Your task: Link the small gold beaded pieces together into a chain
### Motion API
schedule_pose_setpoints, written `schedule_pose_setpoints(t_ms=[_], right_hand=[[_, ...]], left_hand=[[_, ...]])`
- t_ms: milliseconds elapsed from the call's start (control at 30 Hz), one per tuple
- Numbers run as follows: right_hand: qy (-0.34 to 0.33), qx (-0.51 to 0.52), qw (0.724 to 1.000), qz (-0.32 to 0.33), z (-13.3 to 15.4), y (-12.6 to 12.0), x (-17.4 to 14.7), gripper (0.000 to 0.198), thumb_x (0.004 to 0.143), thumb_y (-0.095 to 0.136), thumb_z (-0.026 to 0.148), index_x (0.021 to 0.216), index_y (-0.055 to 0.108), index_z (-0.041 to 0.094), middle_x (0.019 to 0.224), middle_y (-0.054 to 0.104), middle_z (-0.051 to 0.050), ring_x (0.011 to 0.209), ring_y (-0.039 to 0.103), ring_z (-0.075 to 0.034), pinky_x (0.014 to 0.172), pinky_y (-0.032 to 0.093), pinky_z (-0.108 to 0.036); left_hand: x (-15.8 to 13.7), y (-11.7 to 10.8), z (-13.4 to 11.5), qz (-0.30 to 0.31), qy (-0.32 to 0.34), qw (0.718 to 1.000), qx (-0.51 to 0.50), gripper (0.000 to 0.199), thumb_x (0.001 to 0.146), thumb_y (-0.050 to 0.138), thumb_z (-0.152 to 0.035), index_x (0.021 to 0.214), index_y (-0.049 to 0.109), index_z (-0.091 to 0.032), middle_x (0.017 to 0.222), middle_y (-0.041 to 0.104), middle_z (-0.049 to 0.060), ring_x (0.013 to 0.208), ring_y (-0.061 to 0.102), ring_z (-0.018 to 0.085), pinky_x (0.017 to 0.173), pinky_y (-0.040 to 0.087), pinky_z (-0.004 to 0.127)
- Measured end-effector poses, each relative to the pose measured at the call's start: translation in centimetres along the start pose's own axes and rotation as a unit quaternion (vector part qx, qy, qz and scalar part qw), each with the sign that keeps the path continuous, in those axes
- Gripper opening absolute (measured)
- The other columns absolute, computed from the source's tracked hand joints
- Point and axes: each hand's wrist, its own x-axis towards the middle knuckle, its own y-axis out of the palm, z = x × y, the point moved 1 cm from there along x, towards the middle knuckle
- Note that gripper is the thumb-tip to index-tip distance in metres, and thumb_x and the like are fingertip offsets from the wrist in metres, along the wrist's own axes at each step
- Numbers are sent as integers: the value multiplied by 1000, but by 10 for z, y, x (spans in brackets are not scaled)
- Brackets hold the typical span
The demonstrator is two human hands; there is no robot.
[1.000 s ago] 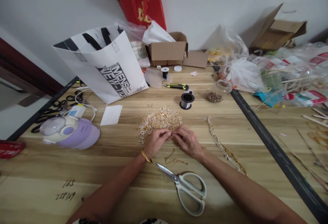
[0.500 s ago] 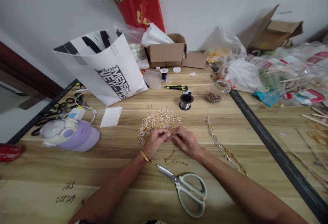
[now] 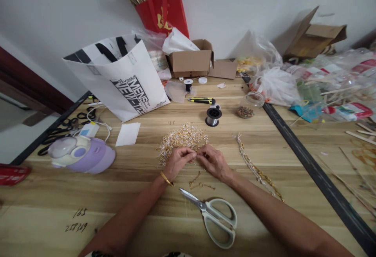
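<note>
My left hand and my right hand meet fingertip to fingertip, each closed in a pinch. What lies between the fingers is too small to make out. Just beyond them spreads a pile of gold and clear beads or links, partly covered by my left hand. A short gold chain lies on the wood below my hands. Nearer to me are scissors with pale handles, their blades pointing up and left. Gold and silver chains stretch out to the right of my right hand.
A black wire spool, a yellow-black utility knife and a jar of small beads stand or lie beyond the pile. At left are a purple bottle and a white paper bag. Plastic bottles crowd the right.
Both hands hold nearly the same pinch in the same place. The whole view has shifted very slightly; nothing on the table has visibly moved.
</note>
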Motion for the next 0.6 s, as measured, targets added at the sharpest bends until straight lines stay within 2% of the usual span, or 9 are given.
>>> schedule_pose_setpoints(t_ms=[600], right_hand=[[-7,14,1000,-2,4,-2,2,11,91,51,24,83,55,18,73,58,-3,65,53,-14,59,44,-26]], left_hand=[[0,-2,-9,31,-23,999,-13,20,73,66,-30,68,63,-11,62,59,1,63,52,11,64,42,23]])
